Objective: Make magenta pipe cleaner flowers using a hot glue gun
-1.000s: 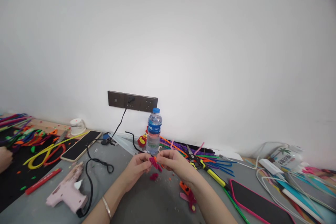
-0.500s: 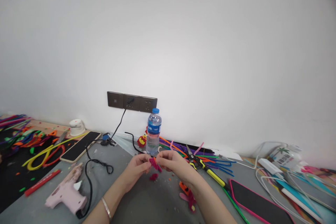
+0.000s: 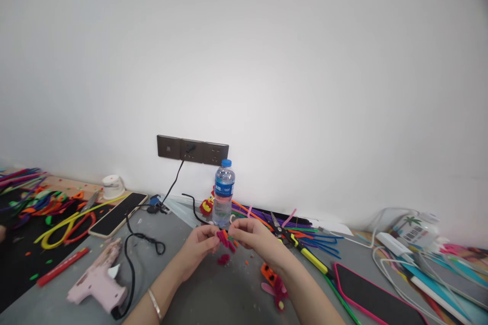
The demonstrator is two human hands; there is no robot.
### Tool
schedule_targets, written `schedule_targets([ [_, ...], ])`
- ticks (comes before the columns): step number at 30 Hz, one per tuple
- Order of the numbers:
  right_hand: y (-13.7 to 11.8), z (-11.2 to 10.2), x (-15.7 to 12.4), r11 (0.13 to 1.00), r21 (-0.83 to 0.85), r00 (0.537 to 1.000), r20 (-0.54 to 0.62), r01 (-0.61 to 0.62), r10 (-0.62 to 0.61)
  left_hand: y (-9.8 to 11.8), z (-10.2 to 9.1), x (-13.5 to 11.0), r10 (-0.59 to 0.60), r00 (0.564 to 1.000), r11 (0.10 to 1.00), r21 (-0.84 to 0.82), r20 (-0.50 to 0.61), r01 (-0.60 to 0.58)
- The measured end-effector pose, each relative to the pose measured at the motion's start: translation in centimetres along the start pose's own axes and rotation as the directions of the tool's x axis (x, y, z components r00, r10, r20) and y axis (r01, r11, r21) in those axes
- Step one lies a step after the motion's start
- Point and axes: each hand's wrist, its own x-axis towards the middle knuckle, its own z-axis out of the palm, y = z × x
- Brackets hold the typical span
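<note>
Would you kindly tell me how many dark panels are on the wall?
3, side by side: the left panel, the middle panel with a plug in it, and the right panel nearest the bottle.

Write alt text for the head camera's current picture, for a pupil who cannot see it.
A person's left hand pinches a small fuzzy magenta piece above a grey table, the right hand close beside it. A bottle stands behind them; a pale pink glue gun lies left, a pink-edged phone right.
</note>
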Motion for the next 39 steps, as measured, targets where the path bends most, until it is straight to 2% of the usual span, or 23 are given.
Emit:
schedule_targets([
  [11, -0.3, 0.32, -0.26, 0.99, -0.134, 0.999, 0.023, 0.043, -0.04, -0.46, -0.27, 0.21, 0.004, 1.0, 0.999, 0.046, 0.013, -0.004],
  [19, -0.66, 0.24, -0.32, 0.988, -0.132, 0.997, -0.005, 0.08, -0.082, -0.63, -0.38, -0.07, 0.023, 0.999, 0.998, 0.063, 0.029, -0.025],
  [24, -0.49, -0.05, -0.37, 0.982, -0.158, 0.995, 0.039, 0.101, -0.096, -0.35, -0.17, 0.04, 0.019, 1.0, 0.996, 0.082, 0.024, -0.021],
  [39, -0.37, 0.18, -0.31, 0.967, -0.238, 0.995, 0.028, 0.096, -0.092, -0.2, -0.17, 0.03, 0.022, 1.0, 0.992, 0.126, 0.022, -0.024],
])
